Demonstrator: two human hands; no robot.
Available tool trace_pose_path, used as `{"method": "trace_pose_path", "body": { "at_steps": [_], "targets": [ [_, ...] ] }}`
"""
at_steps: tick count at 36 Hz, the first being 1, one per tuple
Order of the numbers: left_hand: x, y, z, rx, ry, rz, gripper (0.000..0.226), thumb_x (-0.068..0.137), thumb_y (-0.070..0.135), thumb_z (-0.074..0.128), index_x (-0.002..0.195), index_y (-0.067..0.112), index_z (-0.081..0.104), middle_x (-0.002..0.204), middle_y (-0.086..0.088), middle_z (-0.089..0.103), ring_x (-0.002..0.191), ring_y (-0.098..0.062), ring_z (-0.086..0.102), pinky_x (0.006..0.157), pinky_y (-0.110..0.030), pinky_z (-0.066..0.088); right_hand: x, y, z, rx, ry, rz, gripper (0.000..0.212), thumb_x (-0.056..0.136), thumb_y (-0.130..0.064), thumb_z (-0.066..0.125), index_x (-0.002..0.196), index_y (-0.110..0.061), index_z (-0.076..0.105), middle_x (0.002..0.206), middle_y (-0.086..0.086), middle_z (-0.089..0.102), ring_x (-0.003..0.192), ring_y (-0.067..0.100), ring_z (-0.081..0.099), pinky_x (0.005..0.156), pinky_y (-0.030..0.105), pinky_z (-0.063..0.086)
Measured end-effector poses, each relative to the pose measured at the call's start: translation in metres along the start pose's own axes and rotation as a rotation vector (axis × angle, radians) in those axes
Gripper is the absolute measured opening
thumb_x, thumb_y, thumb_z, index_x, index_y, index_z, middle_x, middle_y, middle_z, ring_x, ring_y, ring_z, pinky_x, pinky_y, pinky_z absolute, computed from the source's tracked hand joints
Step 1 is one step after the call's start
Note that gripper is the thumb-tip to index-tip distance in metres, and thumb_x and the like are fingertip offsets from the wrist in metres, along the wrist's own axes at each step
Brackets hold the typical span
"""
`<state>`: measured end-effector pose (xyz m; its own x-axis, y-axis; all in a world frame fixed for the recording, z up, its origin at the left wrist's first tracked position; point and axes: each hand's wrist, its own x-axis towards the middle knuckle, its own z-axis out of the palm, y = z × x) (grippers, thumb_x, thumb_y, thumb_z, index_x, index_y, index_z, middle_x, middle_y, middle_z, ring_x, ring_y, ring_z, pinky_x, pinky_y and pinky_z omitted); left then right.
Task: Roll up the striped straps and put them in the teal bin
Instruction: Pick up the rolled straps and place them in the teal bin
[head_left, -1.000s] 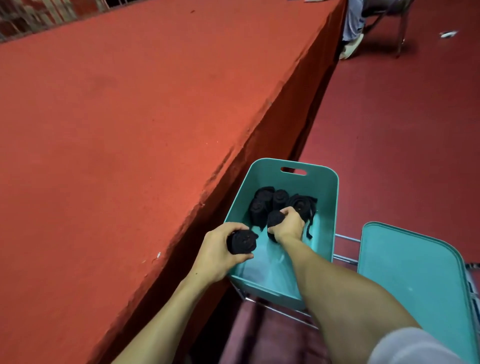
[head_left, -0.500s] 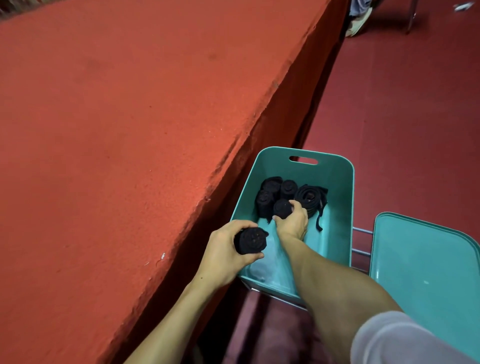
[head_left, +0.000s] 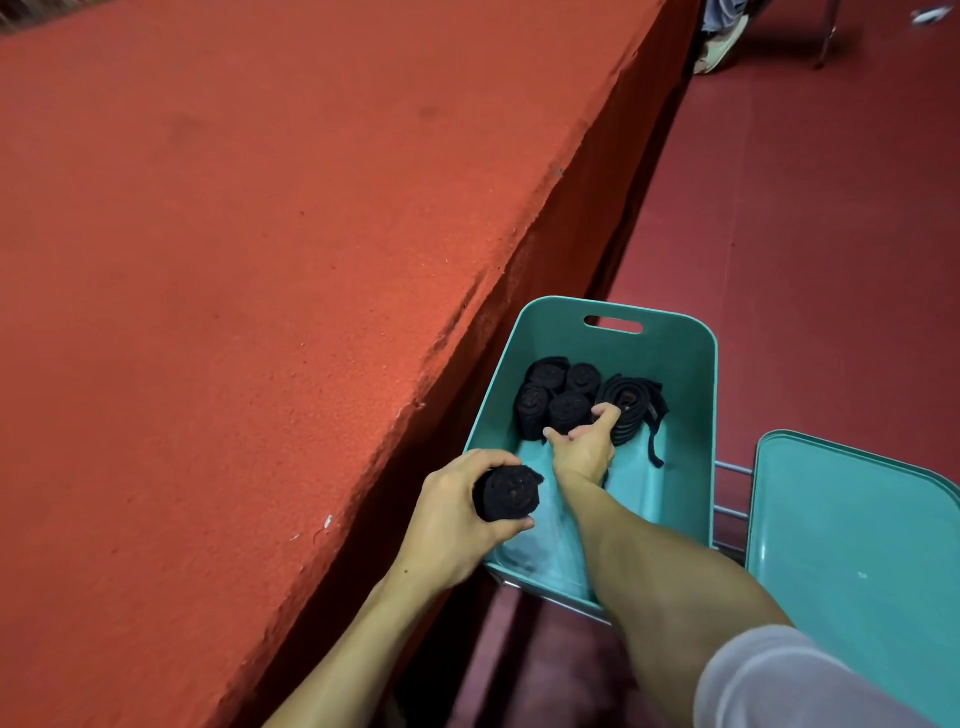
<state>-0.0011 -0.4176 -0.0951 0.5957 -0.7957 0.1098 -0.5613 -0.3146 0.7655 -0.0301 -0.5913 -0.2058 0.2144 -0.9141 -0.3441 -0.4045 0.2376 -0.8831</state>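
Fingers round a rolled strap beside red-covered table, red floor.

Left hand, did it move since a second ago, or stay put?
No. The left hand still holds its black roll at the near-left rim of the teal bin, the same spot as before.

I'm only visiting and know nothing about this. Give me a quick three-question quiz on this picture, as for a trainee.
1. True or false: the left hand grips a rolled black fabric strap.
2. How many tight black rolls sit in the teal plastic bin, besides the looser coil?
3. The flat teal plastic lid lies: A) on top of the bin, B) to the right of it, C) inside it.
Key: 1 true; 2 four; 3 B.
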Motion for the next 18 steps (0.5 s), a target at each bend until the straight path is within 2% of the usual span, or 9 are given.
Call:
{"method": "trace_pose_path", "body": {
  "at_steps": [2, 5, 8, 10, 12, 15, 18],
  "targets": [
    [0.001, -0.001, 0.001, 0.006, 0.002, 0.002, 0.053, 0.056, 0.018, 0.095, 0.101, 0.03, 0.069, 0.099, 0.018, 0.068, 0.096, 0.002, 0.063, 0.088, -0.01, 0.043, 0.0, 0.002, -0.003, 0.006, -0.023, 0.006, 0.051, 0.083, 0.0, 0.073, 0.118, -0.012, 0.038, 0.088, 0.01, 0.056, 0.068, 0.003, 0.043, 0.061, 0.016, 0.035],
    [0.001, -0.001, 0.003, 0.017, 0.003, 0.008, 0.053, 0.055, 0.018, 0.095, 0.101, 0.029, 0.07, 0.098, 0.018, 0.068, 0.095, 0.004, 0.062, 0.087, -0.007, 0.041, 0.001, 0.002, -0.008, -0.004, -0.052, 0.004, 0.046, 0.084, -0.001, 0.072, 0.112, -0.016, 0.039, 0.089, 0.008, 0.057, 0.069, -0.001, 0.04, 0.058, 0.012, 0.029],
    [0.001, 0.0, 0.003, 0.027, 0.006, 0.007, 0.052, 0.056, 0.018, 0.094, 0.101, 0.028, 0.07, 0.098, 0.017, 0.069, 0.095, 0.004, 0.062, 0.087, -0.007, 0.04, 0.003, 0.002, -0.016, -0.035, -0.077, 0.002, 0.045, 0.084, -0.002, 0.072, 0.107, -0.019, 0.038, 0.091, 0.007, 0.063, 0.082, 0.007, 0.048, 0.069, 0.024, 0.037],
    [0.002, 0.0, 0.003, 0.036, 0.011, 0.002, 0.052, 0.056, 0.019, 0.095, 0.101, 0.029, 0.07, 0.098, 0.017, 0.069, 0.095, 0.003, 0.062, 0.087, -0.007, 0.041, 0.005, 0.001, -0.02, -0.057, -0.097, 0.004, 0.041, 0.083, 0.0, 0.071, 0.103, -0.019, 0.04, 0.082, 0.001, 0.062, 0.099, 0.019, 0.05, 0.079, 0.032, 0.041],
    [0.003, 0.0, 0.004, 0.041, 0.016, -0.002, 0.052, 0.056, 0.019, 0.095, 0.102, 0.028, 0.07, 0.099, 0.017, 0.069, 0.095, 0.002, 0.062, 0.087, -0.006, 0.039, 0.005, -0.001, -0.024, -0.074, -0.098, 0.004, 0.036, 0.081, 0.0, 0.073, 0.097, -0.018, 0.045, 0.072, -0.005, 0.059, 0.105, 0.024, 0.051, 0.085, 0.035, 0.046],
    [0.005, 0.0, 0.004, 0.046, 0.021, -0.007, 0.053, 0.057, 0.018, 0.095, 0.104, 0.025, 0.07, 0.1, 0.015, 0.068, 0.096, 0.002, 0.061, 0.087, -0.003, 0.037, 0.001, -0.006, -0.032, -0.029, -0.136, 0.035, 0.033, 0.076, -0.001, 0.079, 0.084, -0.018, 0.051, 0.069, -0.003, 0.063, 0.099, 0.03, 0.062, 0.086, 0.042, 0.054],
    [0.007, 0.002, 0.005, 0.056, 0.019, -0.007, 0.054, 0.057, 0.017, 0.095, 0.104, 0.023, 0.07, 0.1, 0.018, 0.066, 0.093, 0.005, 0.06, 0.087, -0.001, 0.035, -0.012, -0.016, -0.041, 0.105, -0.284, 0.064, 0.028, 0.077, 0.001, 0.079, 0.088, -0.012, 0.058, 0.084, 0.008, 0.066, 0.082, 0.023, 0.064, 0.078, 0.042, 0.059]
  ]
}}
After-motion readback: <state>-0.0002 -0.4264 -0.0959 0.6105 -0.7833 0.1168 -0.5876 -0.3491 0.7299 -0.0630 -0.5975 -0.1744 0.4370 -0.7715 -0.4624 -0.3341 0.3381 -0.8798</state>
